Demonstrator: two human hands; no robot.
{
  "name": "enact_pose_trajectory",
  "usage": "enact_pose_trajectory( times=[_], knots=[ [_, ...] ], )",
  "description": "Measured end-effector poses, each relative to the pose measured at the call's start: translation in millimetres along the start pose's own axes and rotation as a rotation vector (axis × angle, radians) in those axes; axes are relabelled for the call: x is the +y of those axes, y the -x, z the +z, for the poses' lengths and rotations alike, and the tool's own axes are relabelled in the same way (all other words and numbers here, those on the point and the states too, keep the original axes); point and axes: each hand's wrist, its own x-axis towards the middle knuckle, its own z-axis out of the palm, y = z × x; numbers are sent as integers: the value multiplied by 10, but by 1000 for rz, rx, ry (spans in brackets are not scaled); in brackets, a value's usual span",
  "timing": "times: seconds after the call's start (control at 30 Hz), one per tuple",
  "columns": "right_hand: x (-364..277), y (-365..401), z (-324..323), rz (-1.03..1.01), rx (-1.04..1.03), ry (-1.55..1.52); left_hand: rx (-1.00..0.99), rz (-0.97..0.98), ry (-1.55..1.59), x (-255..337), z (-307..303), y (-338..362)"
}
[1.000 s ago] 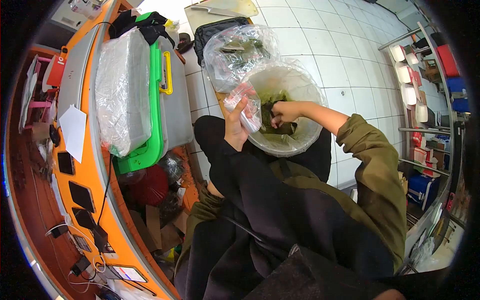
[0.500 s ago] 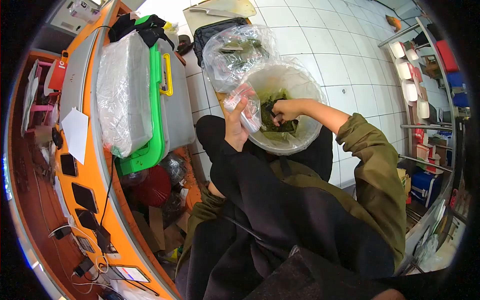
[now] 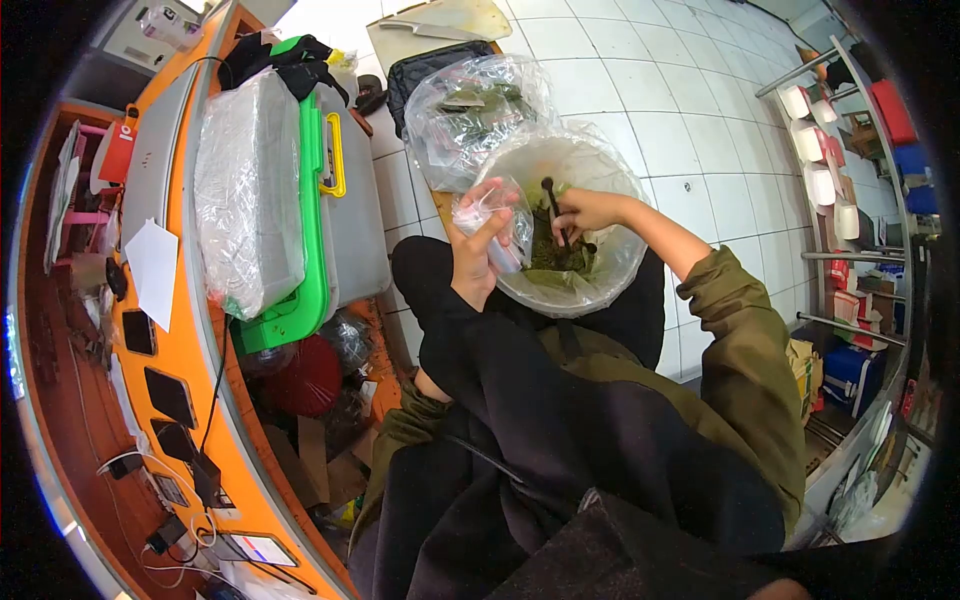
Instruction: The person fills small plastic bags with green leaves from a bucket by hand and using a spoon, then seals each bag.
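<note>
A round bucket (image 3: 625,172) lined with clear plastic stands between the knees, with a green, finely shredded or leafy mass (image 3: 556,282) inside. Over it my right hand (image 3: 582,212) grips a dark, long-handled spoon (image 3: 549,196); its lower end is partly hidden by the green stuff. At the bucket's left rim, my left hand (image 3: 478,245) is closed round small clear plastic bags (image 3: 510,240). Just beyond sits a larger clear plastic bag (image 3: 470,130) with green-filled packets in it.
A white cutting board (image 3: 400,40) with a knife (image 3: 440,27) lies on the far side. To the left are plastic bins with a green lid (image 3: 315,190) and an orange counter (image 3: 180,360) bearing phones. A metal shelf (image 3: 850,255) stands at right.
My right hand has shifted slightly right and the spoon has turned more upright, its handle now showing above the fingers. My left hand still holds the small bags, slightly lower.
</note>
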Motion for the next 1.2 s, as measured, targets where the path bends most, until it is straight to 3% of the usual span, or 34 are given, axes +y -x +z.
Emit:
enact_pose_trajectory(
  times=[0.13,0.33,0.43,0.47,0.53,0.63,0.67,0.73,0.77,0.83,0.87,0.93,0.97,1.07,1.2],
  knots=[
    [-63,50,-77,1,204,-211,10,14,29,-3,-4,8],
    [-356,199,-83,-82,397,-183,32,75,23,6,77,53],
    [-479,336,-138,-193,598,-255,45,158,-334,-20,151,122],
    [-511,391,-147,-262,705,-302,43,154,-335,-43,151,138],
    [-624,517,-177,-300,723,-314,-34,299,-465,-106,141,135],
    [-881,721,-113,-491,1036,-416,-46,357,-615,-190,118,68],
    [-983,781,-56,-490,1029,-414,-39,359,-613,-211,126,74],
    [-1135,849,98,-740,1292,-260,-10,338,-816,-221,180,97],
    [-1169,849,207,-843,1301,-160,-5,339,-818,-224,198,107],
    [-1066,820,363,-982,1290,244,-9,362,-1074,-231,232,119],
    [-1003,837,416,-1003,1278,523,-10,364,-1075,-238,249,111],
    [-874,884,549,-985,1077,750,39,363,-1081,-253,286,108],
    [-826,836,594,-1050,1092,926,43,358,-1078,-259,299,113],
    [-699,842,731,-1060,1042,1059,60,344,-1096,-255,335,130],
    [-700,990,634,-1077,1042,1004,54,378,-1072,-274,337,140]
  ],
)
